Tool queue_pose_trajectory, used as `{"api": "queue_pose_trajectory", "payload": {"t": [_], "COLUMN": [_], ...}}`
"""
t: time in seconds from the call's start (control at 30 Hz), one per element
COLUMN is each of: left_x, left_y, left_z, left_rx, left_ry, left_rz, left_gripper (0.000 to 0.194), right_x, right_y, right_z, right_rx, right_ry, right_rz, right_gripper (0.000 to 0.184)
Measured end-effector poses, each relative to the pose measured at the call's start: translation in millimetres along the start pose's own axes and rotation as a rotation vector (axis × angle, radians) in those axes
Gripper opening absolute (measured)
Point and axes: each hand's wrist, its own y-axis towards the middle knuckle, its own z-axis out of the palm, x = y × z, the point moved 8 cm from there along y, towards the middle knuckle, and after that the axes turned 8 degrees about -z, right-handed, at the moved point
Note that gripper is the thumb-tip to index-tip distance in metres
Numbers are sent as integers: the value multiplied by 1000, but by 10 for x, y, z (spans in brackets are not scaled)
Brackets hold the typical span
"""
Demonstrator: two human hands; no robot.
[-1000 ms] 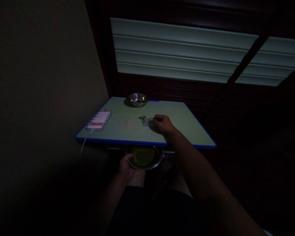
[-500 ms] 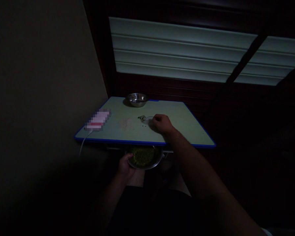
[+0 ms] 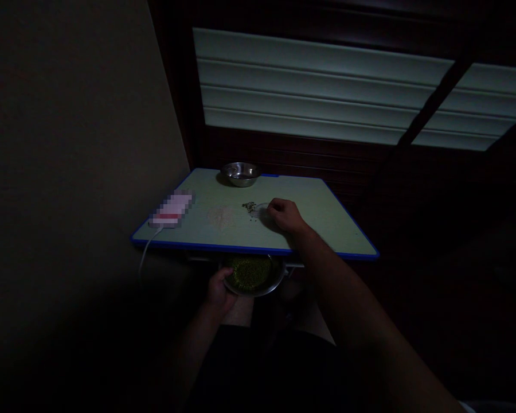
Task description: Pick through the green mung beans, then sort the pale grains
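Note:
Below the table's front edge, my left hand (image 3: 220,289) grips the rim of a metal bowl (image 3: 262,293), thumb over the inside. Small green grains (image 3: 250,272), looking like mung beans, fill it; the tabletop hides its far side. My right hand (image 3: 284,214) is closed above the table, its fingers pinching a pale, see-through spoon-like thing (image 3: 261,205) whose exact shape is hard to make out in the dim light. Just left of its end lies a small scatter of dark grains (image 3: 249,206). Further left is a flat patch of whitish grains (image 3: 221,217).
The pale table (image 3: 327,229) has a blue edge. At its back stands a second metal bowl (image 3: 241,174). A blurred-out pink phone-like thing (image 3: 172,209) with a white cable (image 3: 144,255) lies at the left, near a wall (image 3: 112,143). Behind is a dark slatted door (image 3: 309,92).
Almost nothing differs. The view has shifted very slightly; both hands keep their places and their holds.

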Motion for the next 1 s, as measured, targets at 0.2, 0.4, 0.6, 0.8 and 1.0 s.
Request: {"api": "queue_pose_trajectory", "payload": {"t": [0.2, 0.4, 0.6, 0.8, 1.0], "left_x": [3, 14, 21, 15, 12], "left_y": [1, 5, 22, 9, 7], "left_z": [-23, -15, -28, -12, -34], "left_rx": [-36, -17, 3, 3, -32], "left_ry": [-8, 2, -38, -10, -14], "left_rz": [-8, -24, -21, -19, -18], "left_gripper": [28, 26, 39, 36, 30], "right_x": [-20, -2, -13, -18, 90], "right_y": [4, -8, -8, -19, -48], "right_z": [26, 58, 48, 98, 192], "right_rx": [16, 61, 40, 102, 254], "right_ry": [30, 82, 98, 101, 160], "right_rz": [-3, 35, 32, 62, 123], "right_gripper": [19, 17, 20, 21, 21]}}
